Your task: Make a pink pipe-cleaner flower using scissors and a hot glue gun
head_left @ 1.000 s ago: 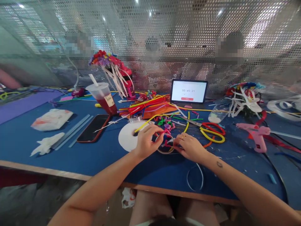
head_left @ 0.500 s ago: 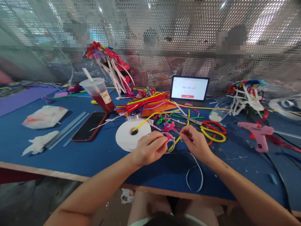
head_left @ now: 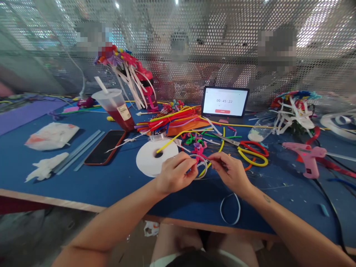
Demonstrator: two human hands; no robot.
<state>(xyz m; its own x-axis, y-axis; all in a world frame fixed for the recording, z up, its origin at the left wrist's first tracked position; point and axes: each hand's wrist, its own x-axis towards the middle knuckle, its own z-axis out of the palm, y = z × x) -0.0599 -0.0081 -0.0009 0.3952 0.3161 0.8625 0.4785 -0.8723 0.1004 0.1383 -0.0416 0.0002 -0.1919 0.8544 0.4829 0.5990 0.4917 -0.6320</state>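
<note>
while the thin plastic hoop (head_left: 203, 167) is worked over the blue table (head_left: 83, 185), it is best kept steady, clamped by the fingers (head_left: 185, 162) of the left hand (head_left: 175, 173) beside the pink pipe cleaner (head_left: 198, 158). the fingertips (head_left: 212, 164) of the right hand (head_left: 230, 173) are pinched together, and have been brought nearer the hoop than in the earlier view.

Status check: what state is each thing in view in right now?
left hand: gripping the hoop
right hand: fingertips pinched beside the hoop
tablet: lit, timer reading 00:45:22
phone: screen dark
cup: lidded, straw in, red drink inside
scissors: blades closed
glue gun: lying on its side
</note>
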